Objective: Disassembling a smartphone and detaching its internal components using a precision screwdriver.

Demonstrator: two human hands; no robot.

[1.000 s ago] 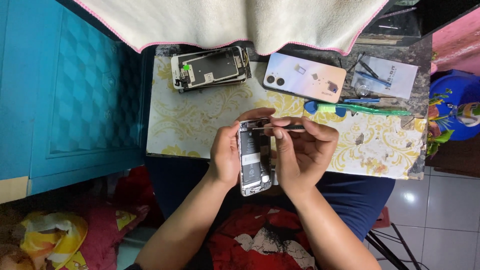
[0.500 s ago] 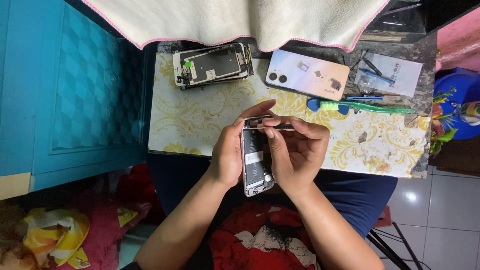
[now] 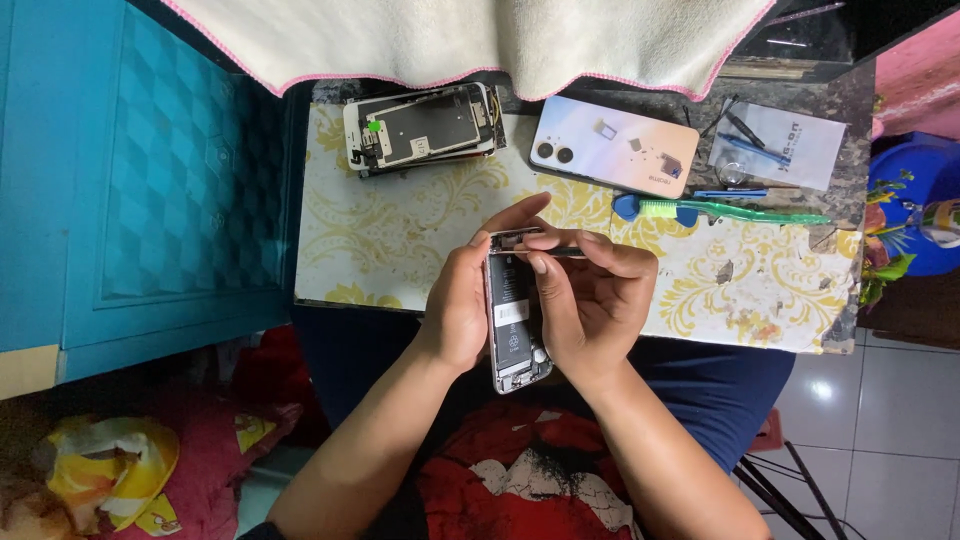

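I hold an opened phone body [image 3: 512, 322] upright between both hands over the near edge of the small table [image 3: 400, 250]; its battery and inner parts face me. My left hand [image 3: 462, 300] wraps its left side, with fingers reaching over the top end. My right hand [image 3: 590, 300] grips the right side and pinches a thin metal tool [image 3: 560, 251] laid across the phone's top end. The tool's tip is hidden by my fingers.
On the yellow-patterned table lie a detached phone screen assembly [image 3: 420, 128], a pale phone back cover [image 3: 612, 146], a green toothbrush [image 3: 735, 212], a white card with small tools [image 3: 778, 145]. A cream towel [image 3: 480, 40] hangs behind. A blue cabinet [image 3: 130, 180] stands at the left.
Both hands and the phone have stayed together at the table's near edge with barely any shift. The thin tool stays pinched at the phone's top end.
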